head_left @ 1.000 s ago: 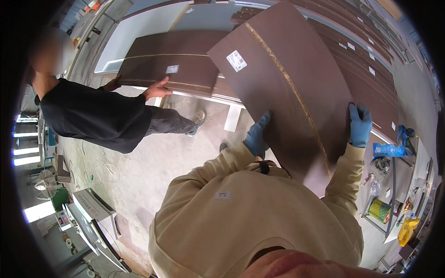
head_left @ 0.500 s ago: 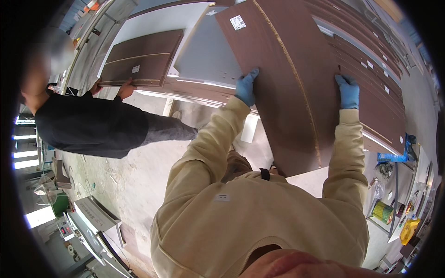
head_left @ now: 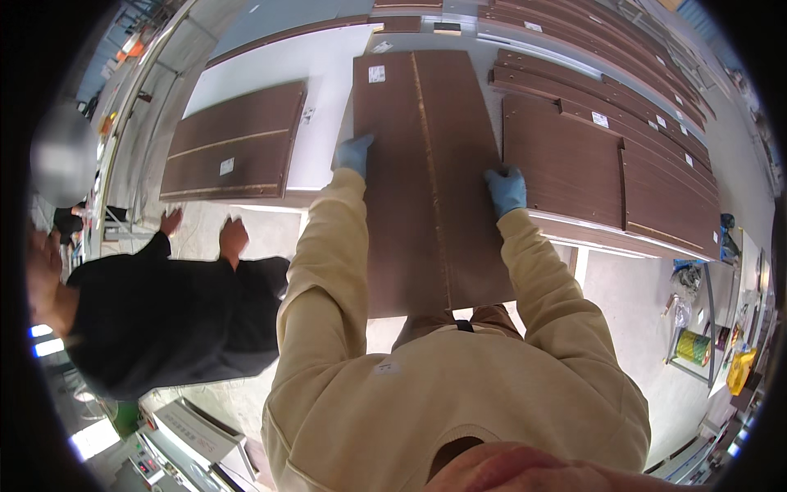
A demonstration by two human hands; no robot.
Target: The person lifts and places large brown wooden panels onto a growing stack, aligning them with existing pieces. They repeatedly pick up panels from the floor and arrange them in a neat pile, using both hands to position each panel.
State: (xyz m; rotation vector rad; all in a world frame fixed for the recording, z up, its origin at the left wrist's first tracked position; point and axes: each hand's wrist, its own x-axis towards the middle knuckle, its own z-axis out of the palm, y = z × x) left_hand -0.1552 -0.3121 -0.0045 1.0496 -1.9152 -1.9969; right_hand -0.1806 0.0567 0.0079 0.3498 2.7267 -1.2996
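Observation:
A long dark brown wooden panel (head_left: 393, 205) is between my hands, its near end close to my waist. Down its length runs a pale raw groove, and a white label sits near its far left corner. My blue-gloved left hand (head_left: 353, 156) grips the left edge, thumb on top. On the right edge my right hand (head_left: 506, 191), gloved the same way, is closed with its thumb on the upper face. The fingers beneath the panel are hidden. The panel's far part is over a grey board on the worktable; whether it touches cannot be made out.
Another grooved brown panel (head_left: 234, 143) lies at the left on a white board (head_left: 328, 66). Several brown panels (head_left: 566, 156) are stacked along the right. A co-worker in black (head_left: 176, 312) stands at my left, hands off that panel. A metal shelf (head_left: 689, 361) is at the right.
The panel in my hands has swung from a slant to nearly straight ahead and moved left. The co-worker has let go of the left panel and drawn back.

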